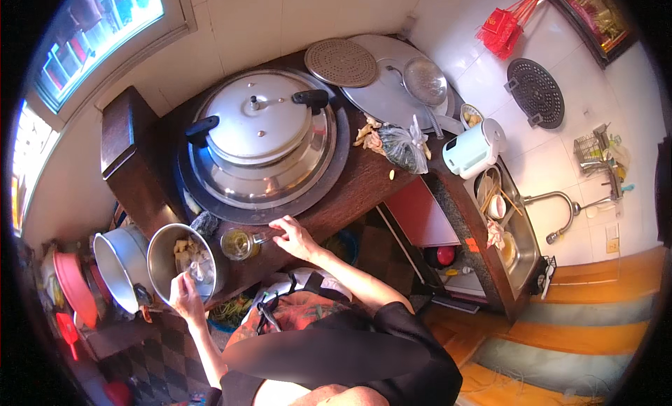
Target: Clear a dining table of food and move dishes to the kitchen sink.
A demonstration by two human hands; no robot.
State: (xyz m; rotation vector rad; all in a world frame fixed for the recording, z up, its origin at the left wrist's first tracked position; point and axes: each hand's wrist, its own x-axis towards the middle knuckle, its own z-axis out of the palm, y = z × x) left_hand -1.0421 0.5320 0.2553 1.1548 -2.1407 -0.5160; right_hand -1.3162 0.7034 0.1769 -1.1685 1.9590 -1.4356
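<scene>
My left hand is at the near rim of a deep stainless steel pot, its fingers drawn together. Beside those fingertips, inside the pot, is what looks like a clear plastic bag among pale chunks of food. Whether the hand grips the rim or the plastic is unclear. To the right of the pot stands a glass mug with yellowish liquid in it, its handle pointing right. My right hand hovers just past that handle, fingers apart and nothing visible in them.
A large lidded pressure cooker fills the counter ahead. Ginger, a tied plastic bag of greens and an electric kettle are to its right, before the sink. A metal pot stands far left.
</scene>
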